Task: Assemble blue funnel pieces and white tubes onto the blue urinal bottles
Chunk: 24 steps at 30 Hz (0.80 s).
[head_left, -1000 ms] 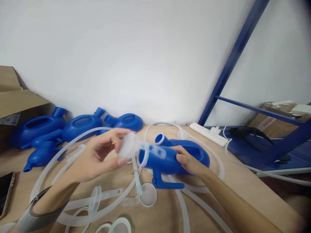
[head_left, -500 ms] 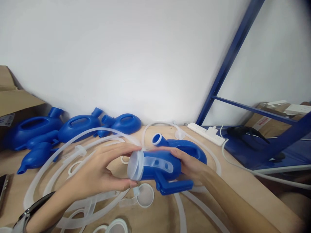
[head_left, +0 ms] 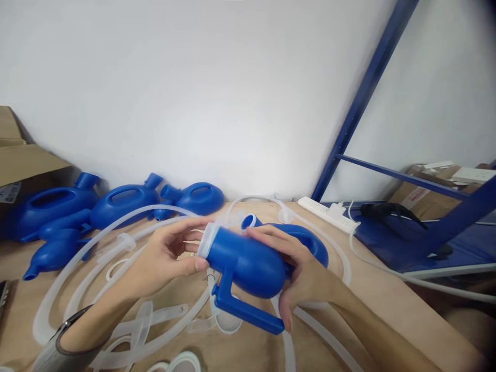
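Between my hands is a blue plastic urinal bottle (head_left: 248, 261), tilted, with its angled handle (head_left: 248, 311) pointing down and right. A translucent cap (head_left: 207, 240) sits over its mouth at the left end. My left hand (head_left: 170, 250) pinches the cap's rim between thumb and fingers. My right hand (head_left: 298, 258) holds the rounded base end, fingers on top and thumb low beside the handle's end. Behind it lies another blue bottle (head_left: 310, 237) with an open neck, partly hidden by my right hand. Just below are a loose round cap (head_left: 228, 321) and its strap.
Translucent hoses (head_left: 50, 294) coil across the table around my hands. Several blue bottles (head_left: 129, 204) line the wall at the left, near a cardboard box (head_left: 31, 163). A white power strip (head_left: 329, 214) and a blue metal rack (head_left: 360, 103) stand at the right.
The held bottle has rolled, so the cap's strap is turned out of sight and the handle swings lower left. My right thumb now shows below, and my left fingers have shifted on the cap.
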Available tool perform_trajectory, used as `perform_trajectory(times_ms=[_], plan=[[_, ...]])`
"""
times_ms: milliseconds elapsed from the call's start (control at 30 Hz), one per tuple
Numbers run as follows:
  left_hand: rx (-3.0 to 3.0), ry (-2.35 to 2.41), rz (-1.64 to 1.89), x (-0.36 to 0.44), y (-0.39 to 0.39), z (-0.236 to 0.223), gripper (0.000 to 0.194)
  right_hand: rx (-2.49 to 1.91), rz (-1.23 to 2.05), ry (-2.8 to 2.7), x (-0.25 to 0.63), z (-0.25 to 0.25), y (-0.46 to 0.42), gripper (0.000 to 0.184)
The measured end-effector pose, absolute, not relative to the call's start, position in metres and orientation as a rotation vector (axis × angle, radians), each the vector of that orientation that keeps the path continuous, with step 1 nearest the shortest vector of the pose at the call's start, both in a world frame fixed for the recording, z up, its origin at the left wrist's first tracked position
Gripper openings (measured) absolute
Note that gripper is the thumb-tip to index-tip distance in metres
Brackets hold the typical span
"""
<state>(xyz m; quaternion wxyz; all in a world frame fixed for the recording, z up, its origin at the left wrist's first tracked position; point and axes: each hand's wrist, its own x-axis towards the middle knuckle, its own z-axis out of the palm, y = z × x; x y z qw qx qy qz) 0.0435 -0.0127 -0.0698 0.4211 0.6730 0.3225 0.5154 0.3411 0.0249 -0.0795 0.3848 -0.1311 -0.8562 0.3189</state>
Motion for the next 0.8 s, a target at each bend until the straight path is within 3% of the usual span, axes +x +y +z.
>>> perform_trajectory(times_ms=[167,333,433,600,800], plan=[[1.599,0.781,1.216,0.042,-0.014,-0.063,0.055,-0.296,0.363,-2.459,0.347,-0.065,0.014,0.091],[1.602,0.860,1.117,0.043,-0.015,-0.058,0.056,-0.321,-0.388,-2.525,0.345,-0.054,-0.001,0.057],[1.600,0.961,1.021,0.046,-0.018,-0.059,0.061,-0.313,-0.743,-2.428,0.340,-0.059,0.001,0.049],[1.611,1.058,0.928,0.047,-0.023,-0.058,0.066,-0.211,-0.799,-2.315,0.338,-0.073,0.005,0.049],[1.575,0.938,0.758,0.041,-0.026,-0.049,0.046,0.015,-0.845,-2.248,0.333,-0.070,0.001,0.021]])
